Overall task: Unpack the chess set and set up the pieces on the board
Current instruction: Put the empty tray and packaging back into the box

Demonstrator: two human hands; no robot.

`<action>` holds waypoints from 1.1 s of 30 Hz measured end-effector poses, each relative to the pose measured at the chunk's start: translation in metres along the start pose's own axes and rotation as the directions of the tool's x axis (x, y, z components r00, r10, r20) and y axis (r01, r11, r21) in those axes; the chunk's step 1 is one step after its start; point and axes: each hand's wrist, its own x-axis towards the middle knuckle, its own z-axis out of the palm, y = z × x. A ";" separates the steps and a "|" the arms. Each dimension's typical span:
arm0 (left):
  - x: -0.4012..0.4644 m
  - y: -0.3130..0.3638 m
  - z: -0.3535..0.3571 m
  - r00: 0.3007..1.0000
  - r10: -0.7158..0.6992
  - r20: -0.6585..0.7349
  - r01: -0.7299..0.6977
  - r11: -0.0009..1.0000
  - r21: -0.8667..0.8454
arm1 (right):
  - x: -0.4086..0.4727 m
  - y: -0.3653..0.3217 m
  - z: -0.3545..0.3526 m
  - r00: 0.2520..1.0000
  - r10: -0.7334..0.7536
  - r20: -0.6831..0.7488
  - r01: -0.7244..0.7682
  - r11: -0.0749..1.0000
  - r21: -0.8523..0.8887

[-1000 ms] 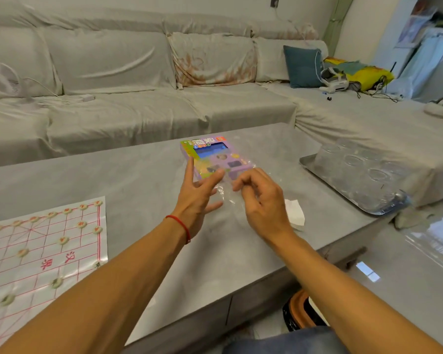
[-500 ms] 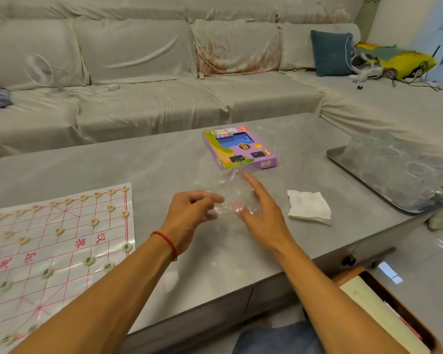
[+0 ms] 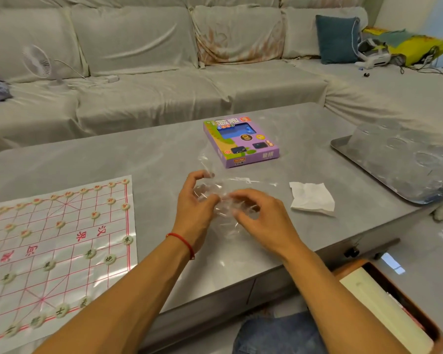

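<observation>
A white Chinese chess board sheet [image 3: 62,241] with red lines lies at the table's left, with several round pale pieces [image 3: 89,253] standing on its crossings. A purple game box [image 3: 241,143] lies flat at the table's middle back. In front of it, a crumpled clear plastic bag [image 3: 225,198] is gathered between both hands. My left hand [image 3: 195,208], with a red string on its wrist, pinches the bag's left side. My right hand [image 3: 261,218] curls its fingers round the bag's right side. What is inside the bag cannot be made out.
A white tissue [image 3: 312,198] lies right of my hands on the grey table [image 3: 151,154]. A metal tray [image 3: 343,149] under a clear plastic cover sits at the right edge. A covered sofa with a small fan [image 3: 37,62] runs behind. An open box [image 3: 384,310] stands on the floor, lower right.
Both hands drew back from the purple box toward me, bringing the clear bag. The right hand went from flat fingers to curled round the bag. The view swung left.
</observation>
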 end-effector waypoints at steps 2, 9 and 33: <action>0.004 -0.001 0.000 0.991 -0.048 -0.128 0.043 0.998 -0.039 | -0.005 0.002 -0.002 0.994 -0.067 -0.089 0.051 0.984 -0.172; -0.009 0.004 0.003 0.893 -0.423 0.155 0.447 0.871 -0.204 | -0.005 0.001 0.013 0.992 -0.126 0.006 0.126 0.992 -0.025; 0.010 -0.013 0.036 0.931 -0.354 -0.086 0.343 0.932 -0.121 | -0.003 0.114 -0.047 0.897 0.317 -0.307 -0.423 0.818 -0.391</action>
